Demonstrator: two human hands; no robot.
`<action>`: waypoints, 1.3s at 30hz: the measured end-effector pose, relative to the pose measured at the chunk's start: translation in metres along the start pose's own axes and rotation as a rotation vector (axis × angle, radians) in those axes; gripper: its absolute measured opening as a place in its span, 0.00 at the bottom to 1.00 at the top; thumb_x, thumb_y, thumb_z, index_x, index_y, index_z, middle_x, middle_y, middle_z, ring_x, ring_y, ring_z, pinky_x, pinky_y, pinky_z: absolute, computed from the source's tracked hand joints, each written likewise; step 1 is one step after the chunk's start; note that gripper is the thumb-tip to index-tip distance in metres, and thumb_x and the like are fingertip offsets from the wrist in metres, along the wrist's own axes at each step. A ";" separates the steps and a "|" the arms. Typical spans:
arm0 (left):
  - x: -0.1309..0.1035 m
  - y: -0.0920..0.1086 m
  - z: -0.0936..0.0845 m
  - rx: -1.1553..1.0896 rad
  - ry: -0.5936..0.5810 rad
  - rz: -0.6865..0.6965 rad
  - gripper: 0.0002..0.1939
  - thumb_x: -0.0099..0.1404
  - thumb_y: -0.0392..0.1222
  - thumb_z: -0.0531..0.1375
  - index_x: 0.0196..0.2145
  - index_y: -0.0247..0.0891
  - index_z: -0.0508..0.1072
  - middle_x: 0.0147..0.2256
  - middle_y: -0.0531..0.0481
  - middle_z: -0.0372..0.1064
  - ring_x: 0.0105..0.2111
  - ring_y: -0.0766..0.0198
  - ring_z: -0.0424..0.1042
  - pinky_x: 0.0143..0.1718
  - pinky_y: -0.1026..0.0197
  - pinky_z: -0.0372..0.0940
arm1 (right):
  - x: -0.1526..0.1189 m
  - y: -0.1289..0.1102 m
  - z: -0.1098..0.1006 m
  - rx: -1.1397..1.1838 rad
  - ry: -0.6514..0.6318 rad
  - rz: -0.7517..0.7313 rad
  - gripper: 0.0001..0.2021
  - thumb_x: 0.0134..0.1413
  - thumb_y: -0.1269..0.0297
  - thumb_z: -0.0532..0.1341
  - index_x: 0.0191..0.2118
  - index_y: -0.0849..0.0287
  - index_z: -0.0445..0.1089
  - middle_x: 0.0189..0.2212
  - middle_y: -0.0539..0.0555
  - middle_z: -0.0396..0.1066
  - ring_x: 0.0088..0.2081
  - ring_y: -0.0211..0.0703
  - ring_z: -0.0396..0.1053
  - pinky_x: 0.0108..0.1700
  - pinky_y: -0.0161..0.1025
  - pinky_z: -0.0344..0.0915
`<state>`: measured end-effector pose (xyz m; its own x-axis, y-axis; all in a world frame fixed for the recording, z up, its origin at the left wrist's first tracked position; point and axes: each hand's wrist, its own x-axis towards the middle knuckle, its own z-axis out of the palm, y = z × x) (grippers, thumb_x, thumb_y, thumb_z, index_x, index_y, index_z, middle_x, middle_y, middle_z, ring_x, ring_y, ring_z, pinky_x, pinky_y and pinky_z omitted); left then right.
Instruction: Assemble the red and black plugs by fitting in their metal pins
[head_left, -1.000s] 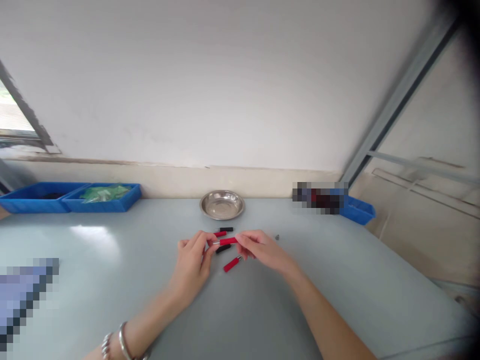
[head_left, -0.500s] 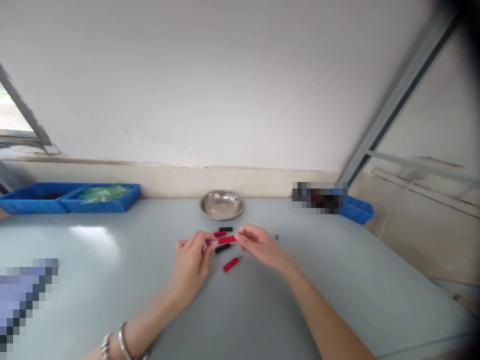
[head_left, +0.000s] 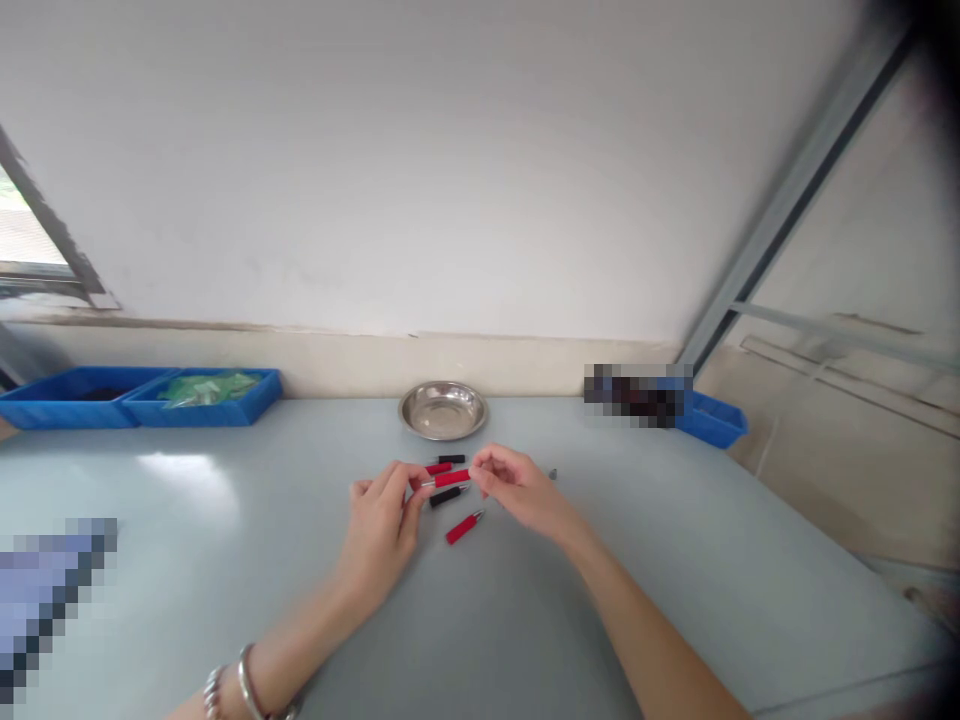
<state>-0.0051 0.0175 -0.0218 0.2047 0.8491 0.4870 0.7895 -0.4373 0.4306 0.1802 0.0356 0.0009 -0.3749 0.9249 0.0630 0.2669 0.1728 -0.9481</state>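
Note:
Between my two hands is a red pen barrel (head_left: 451, 479) with a silver tip, held level above the table. My left hand (head_left: 384, 515) pinches its silver end. The fingers of my right hand (head_left: 517, 485) are closed on the other end and hide it. Just below lies a black pen part (head_left: 448, 496) with a silver tip, and nearer to me a red pen part (head_left: 464, 527) lies at a slant. Behind the held barrel are another red piece (head_left: 439, 468) and a black piece (head_left: 451, 459). A tiny grey piece (head_left: 553, 474) sits right of my right hand.
A round metal dish (head_left: 443, 411) stands at the back by the wall. At the left are two blue trays (head_left: 67, 412), one with green plastic packaging (head_left: 214, 388). Another blue tray (head_left: 712, 420) is at the back right, beside a blurred-out patch. The table (head_left: 480, 640) is pale grey.
Almost nothing has moved. My right fingers have shifted slightly up and inward around the end of the red pen barrel; the loose parts lie as before.

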 end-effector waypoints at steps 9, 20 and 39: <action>0.001 -0.003 0.002 -0.008 -0.017 0.019 0.09 0.65 0.42 0.45 0.33 0.40 0.62 0.30 0.52 0.68 0.26 0.64 0.65 0.35 0.57 0.53 | -0.001 -0.001 0.002 -0.076 0.020 -0.013 0.19 0.56 0.52 0.49 0.22 0.60 0.57 0.19 0.46 0.55 0.21 0.31 0.50 0.23 0.31 0.48; 0.001 -0.002 0.001 0.003 -0.002 -0.002 0.10 0.65 0.44 0.45 0.34 0.40 0.63 0.29 0.53 0.67 0.25 0.64 0.64 0.34 0.57 0.53 | 0.000 0.001 0.000 -0.031 0.010 0.028 0.12 0.53 0.54 0.53 0.29 0.58 0.60 0.21 0.46 0.57 0.22 0.32 0.54 0.24 0.30 0.53; 0.001 -0.003 0.001 0.000 -0.006 -0.015 0.10 0.65 0.44 0.45 0.33 0.40 0.63 0.28 0.53 0.67 0.26 0.64 0.65 0.35 0.56 0.54 | 0.002 0.002 0.002 -0.056 0.010 0.009 0.13 0.53 0.53 0.52 0.29 0.58 0.61 0.21 0.46 0.57 0.22 0.32 0.54 0.24 0.30 0.52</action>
<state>-0.0068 0.0201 -0.0233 0.1965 0.8574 0.4757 0.7925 -0.4245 0.4378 0.1788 0.0369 -0.0018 -0.3636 0.9298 0.0581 0.3193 0.1829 -0.9298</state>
